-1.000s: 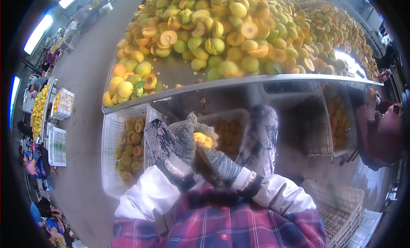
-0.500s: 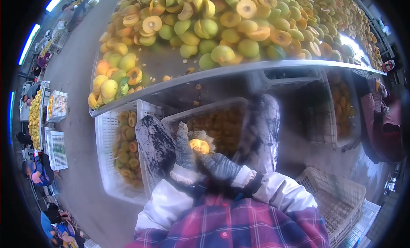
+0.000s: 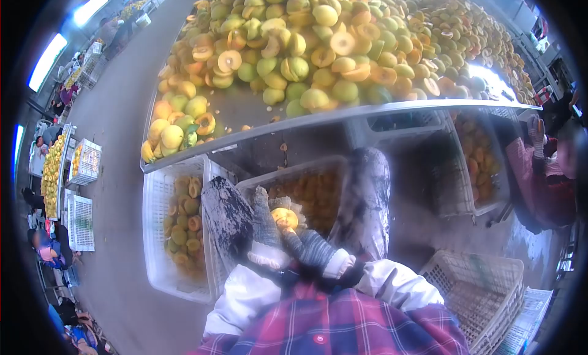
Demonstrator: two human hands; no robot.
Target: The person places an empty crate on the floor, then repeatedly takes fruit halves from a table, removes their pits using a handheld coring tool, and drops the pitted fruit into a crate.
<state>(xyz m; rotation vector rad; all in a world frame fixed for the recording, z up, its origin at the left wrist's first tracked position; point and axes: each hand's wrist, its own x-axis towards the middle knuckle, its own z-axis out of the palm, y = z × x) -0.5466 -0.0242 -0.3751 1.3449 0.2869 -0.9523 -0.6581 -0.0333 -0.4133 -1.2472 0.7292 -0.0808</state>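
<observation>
Left hand cradling a yellow fruit

Its fingers are curling around the fruit — the right hand is touching its near side, that grip staying unclear. Beyond the fingers, a tub is holding more fruit.

left grip, right grip gloved, close together between knees; forearms angled inward.

Metal-rimmed desk before me | grey floor stretching along its left | bright strip lights well off past its left end | white glare toward its right end
</observation>
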